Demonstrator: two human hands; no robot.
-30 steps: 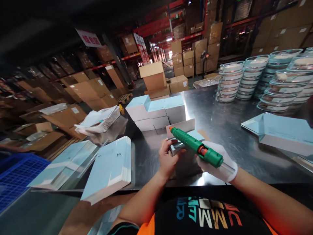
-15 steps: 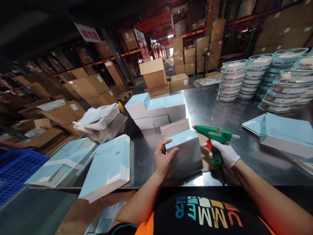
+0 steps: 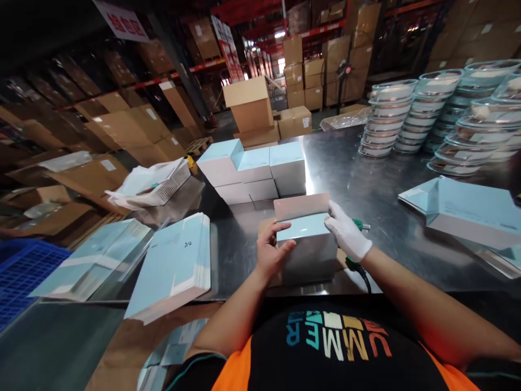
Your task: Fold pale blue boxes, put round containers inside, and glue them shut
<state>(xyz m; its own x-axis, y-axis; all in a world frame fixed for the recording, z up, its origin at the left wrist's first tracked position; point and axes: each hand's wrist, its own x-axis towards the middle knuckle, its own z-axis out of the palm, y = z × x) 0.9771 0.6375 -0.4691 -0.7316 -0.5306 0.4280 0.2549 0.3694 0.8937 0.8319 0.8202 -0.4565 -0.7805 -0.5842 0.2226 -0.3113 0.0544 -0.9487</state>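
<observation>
Warehouse, packing corner. Metal worktop (image 3: 240,244) carries pale-blue boxes (image 3: 287,157), flat box blanks (image 3: 173,250), stacks of lidded clear containers (image 3: 385,119). Beyond worktop: piled brown cartons (image 3: 295,121), wooden pallet (image 3: 198,145), tall red racking (image 3: 325,28), lit ceiling lamp (image 3: 279,34). High beyond worktop's left end: sign (image 3: 122,20), red characters. Blue crate (image 3: 28,271) left of worktop.

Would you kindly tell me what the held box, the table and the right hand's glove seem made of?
Held box: probably smooth paperboard, pale blue-topped, with a thin upright flap. Table: likely metal, dark and polished, with bright reflections. Glove: perhaps thin fabric, matt white; any weave is too small to see.
</observation>
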